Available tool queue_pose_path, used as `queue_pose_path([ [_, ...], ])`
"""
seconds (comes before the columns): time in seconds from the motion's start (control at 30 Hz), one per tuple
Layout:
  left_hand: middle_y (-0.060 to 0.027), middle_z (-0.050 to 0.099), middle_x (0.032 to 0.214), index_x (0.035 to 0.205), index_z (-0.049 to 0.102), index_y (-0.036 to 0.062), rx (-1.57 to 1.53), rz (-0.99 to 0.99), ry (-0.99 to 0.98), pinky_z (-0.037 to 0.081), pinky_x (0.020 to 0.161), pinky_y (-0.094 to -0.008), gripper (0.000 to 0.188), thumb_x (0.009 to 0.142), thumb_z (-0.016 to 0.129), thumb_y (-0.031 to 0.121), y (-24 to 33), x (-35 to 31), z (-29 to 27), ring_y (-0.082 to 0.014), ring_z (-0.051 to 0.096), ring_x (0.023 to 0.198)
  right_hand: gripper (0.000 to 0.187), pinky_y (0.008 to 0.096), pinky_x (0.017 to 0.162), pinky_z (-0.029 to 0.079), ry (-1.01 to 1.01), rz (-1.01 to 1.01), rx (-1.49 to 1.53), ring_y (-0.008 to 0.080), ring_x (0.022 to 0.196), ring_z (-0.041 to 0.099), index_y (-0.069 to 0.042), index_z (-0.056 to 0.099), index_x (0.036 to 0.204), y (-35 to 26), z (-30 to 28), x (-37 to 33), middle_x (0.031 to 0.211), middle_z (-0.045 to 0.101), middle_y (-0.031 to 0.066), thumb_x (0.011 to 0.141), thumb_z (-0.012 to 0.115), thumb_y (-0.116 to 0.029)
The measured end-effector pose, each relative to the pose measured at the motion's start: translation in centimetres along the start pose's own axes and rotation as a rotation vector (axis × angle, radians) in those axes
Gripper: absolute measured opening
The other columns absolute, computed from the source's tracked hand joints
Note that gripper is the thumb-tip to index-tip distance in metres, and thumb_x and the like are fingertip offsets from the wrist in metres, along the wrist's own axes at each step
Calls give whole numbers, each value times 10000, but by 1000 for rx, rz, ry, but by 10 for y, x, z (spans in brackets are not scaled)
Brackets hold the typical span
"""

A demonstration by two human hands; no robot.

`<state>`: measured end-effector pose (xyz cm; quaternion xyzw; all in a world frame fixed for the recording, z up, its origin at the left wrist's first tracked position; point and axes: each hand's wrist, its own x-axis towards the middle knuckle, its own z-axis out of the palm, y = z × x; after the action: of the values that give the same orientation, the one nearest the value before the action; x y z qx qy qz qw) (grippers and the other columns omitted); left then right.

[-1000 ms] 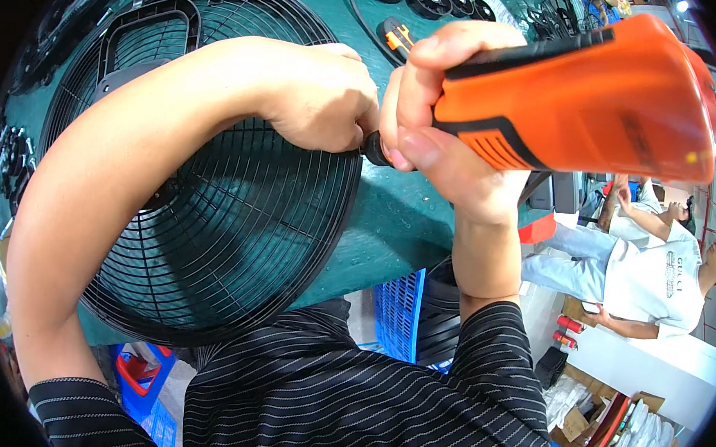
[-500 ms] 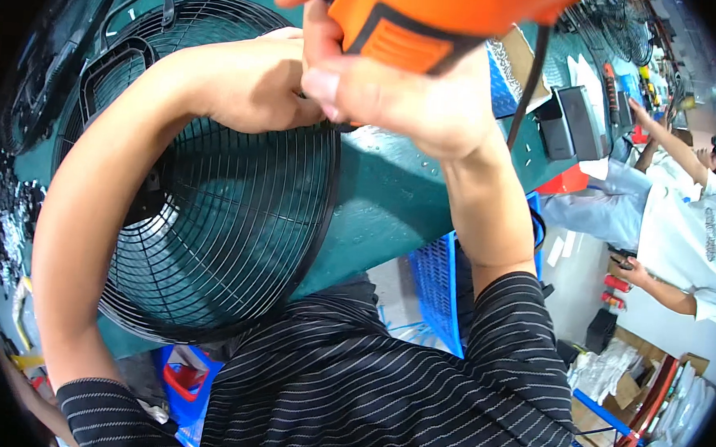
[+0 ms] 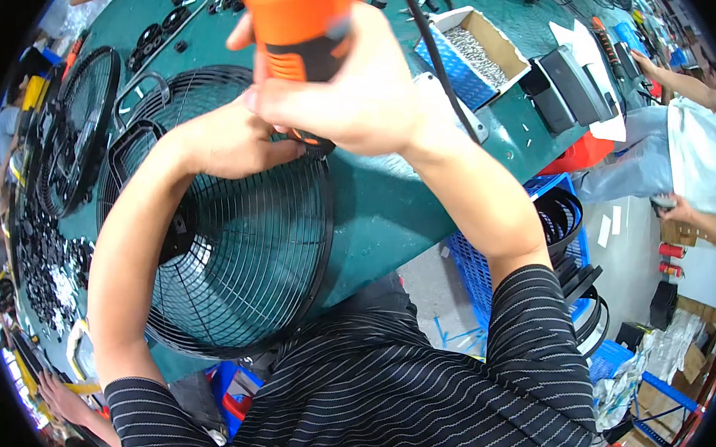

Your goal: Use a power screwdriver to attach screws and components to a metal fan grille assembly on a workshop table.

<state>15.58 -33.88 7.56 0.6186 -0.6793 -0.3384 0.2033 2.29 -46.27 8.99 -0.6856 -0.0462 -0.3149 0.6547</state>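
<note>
An orange and black corded power screwdriver (image 3: 300,23) is gripped in my right hand (image 3: 366,93), its lower end over the rim of a round black wire fan grille (image 3: 248,274). My left hand (image 3: 232,142) lies across the grille's upper part, fingers closed near the rim just below the screwdriver. What those fingers pinch is hidden behind my right hand and the tool. A dark hub shows in the grille beside my left forearm. The screwdriver's black cord (image 3: 438,60) runs down past my right wrist.
The green table (image 3: 383,217) holds a blue-and-white box of small metal parts (image 3: 475,54), dark rectangular parts (image 3: 567,89) and another black grille (image 3: 77,132). Small black pieces (image 3: 41,245) lie at the left. Below right stands a blue crate (image 3: 474,271). Co-workers are at both sides.
My view has shifted, so more of the table's far side and left side shows. The screwdriver now stands more upright in my right hand. My left hand stays by the grille's rim.
</note>
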Motion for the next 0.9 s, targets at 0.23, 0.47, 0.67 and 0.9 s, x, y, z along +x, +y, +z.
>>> queue_pose_path([
  [0.23, -148, 655, 1078, 869, 709, 32, 368, 261, 31, 430, 1002, -469, 182, 730, 679, 145, 10, 10, 5, -344, 579, 1104, 427, 267, 565, 482, 342, -87, -99, 103, 650, 599, -18, 527, 1199, -31, -41, -66, 783, 618, 42, 802, 681, 25],
  [0.47, -111, 700, 921, 785, 746, 70, 890, -77, -177, 464, 935, -401, 278, 636, 717, 303, 64, 37, 26, -271, 628, 987, 382, 258, 523, 469, 382, 153, 298, 95, 598, 584, -38, 493, 1217, -41, -30, -128, 751, 582, 26, 867, 638, 9],
  [0.67, -105, 721, 1064, 970, 753, 46, 1028, -374, -321, 496, 939, -383, 434, 708, 742, 391, 72, 57, 39, -255, 650, 1080, 340, 279, 579, 480, 493, 23, 365, 110, 621, 583, -34, 494, 1201, -31, -30, -156, 789, 566, 29, 891, 633, -16],
  [0.9, -157, 731, 997, 916, 759, 29, 982, -465, -268, 563, 840, -395, 455, 676, 771, 415, 73, 60, 43, -305, 697, 978, 313, 289, 598, 488, 625, 25, 553, 115, 631, 587, -30, 505, 1175, -26, -31, -175, 792, 579, 32, 885, 622, -52],
])
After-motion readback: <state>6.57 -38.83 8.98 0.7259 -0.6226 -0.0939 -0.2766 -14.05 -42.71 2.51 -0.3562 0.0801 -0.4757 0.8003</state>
